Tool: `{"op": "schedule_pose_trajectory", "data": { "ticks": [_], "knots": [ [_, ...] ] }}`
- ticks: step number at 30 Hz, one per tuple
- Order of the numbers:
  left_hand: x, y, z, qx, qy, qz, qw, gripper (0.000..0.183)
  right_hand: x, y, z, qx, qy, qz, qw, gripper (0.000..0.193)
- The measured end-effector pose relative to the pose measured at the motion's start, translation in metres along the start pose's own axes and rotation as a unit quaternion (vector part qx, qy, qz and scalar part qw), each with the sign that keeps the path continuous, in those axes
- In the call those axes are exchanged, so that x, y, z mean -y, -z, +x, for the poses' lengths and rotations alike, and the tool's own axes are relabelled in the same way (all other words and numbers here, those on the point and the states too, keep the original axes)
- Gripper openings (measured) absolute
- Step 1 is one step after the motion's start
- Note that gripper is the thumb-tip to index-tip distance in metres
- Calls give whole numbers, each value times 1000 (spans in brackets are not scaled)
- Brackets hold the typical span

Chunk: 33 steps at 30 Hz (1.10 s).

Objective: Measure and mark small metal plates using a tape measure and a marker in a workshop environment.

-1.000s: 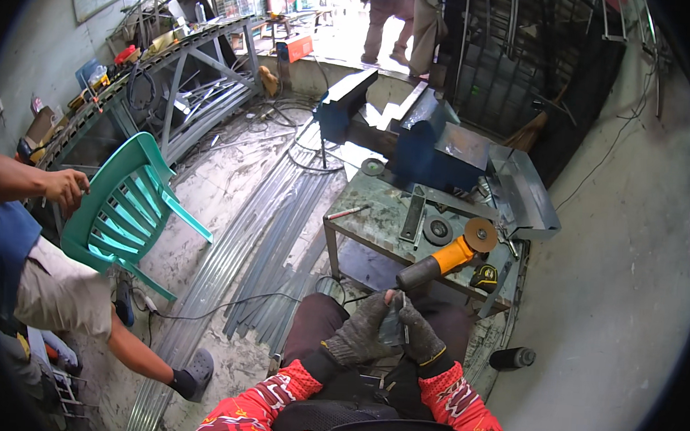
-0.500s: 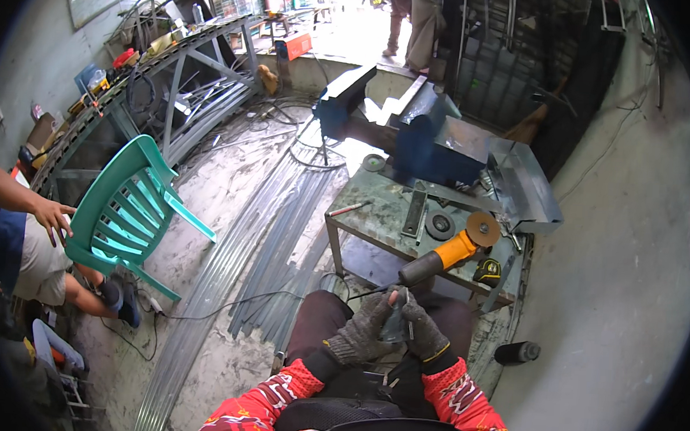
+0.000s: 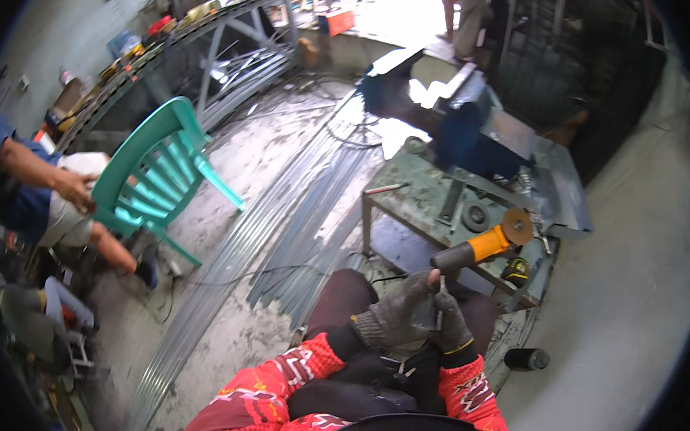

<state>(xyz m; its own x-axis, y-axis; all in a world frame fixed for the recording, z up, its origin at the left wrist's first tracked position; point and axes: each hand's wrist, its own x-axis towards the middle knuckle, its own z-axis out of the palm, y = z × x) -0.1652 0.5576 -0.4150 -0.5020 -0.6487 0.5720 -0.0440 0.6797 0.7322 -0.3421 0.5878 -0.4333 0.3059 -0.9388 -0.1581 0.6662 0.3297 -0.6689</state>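
Note:
My left hand (image 3: 394, 313) and my right hand (image 3: 455, 324), both in dark grey work gloves with bare fingertips showing, are held together above my lap. Their fingers are closed around a thin, greyish, shiny piece whose kind I cannot make out; the gloves hide most of it. Just beyond them lies an orange-and-black angle grinder (image 3: 477, 248) with a brown disc, its handle end overhanging the near edge of a small metal table (image 3: 408, 207). A tape measure (image 3: 516, 271) sits beside the grinder. Behind it are a dark round disc (image 3: 475, 217) and a flat metal bar (image 3: 451, 202).
A large blue vise (image 3: 481, 145) stands on the table's far side. Long metal profiles (image 3: 226, 244) cover the floor to my left, crossed by a cable. Another person's hand (image 3: 75, 190) rests at a green plastic chair (image 3: 156, 170). A black cylinder (image 3: 526, 359) lies at right.
The view has turned, so the table, grinder and chair appear farther right. My hands stay together, the right one now more upright. The person at the left shows more fully.

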Motion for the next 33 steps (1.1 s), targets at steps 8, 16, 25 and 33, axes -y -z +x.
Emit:
{"op": "schedule_pose_trajectory", "data": {
  "ticks": [8,16,25,33],
  "knots": [
    [0,1,2,-7,-5,11,1000,134,-1,7,-3,-23,-24,16,999,67],
    [3,-3,12,21,-18,25,999,137,-2,17,-2,21,-26,41,999,80],
    [2,-2,10,5,1,-42,999,135,-4,17,1,-8,-40,12,999,82],
    [-10,8,13,29,-28,46,998,128,-6,16,2,3,17,-76,997,71]
  ]
}}
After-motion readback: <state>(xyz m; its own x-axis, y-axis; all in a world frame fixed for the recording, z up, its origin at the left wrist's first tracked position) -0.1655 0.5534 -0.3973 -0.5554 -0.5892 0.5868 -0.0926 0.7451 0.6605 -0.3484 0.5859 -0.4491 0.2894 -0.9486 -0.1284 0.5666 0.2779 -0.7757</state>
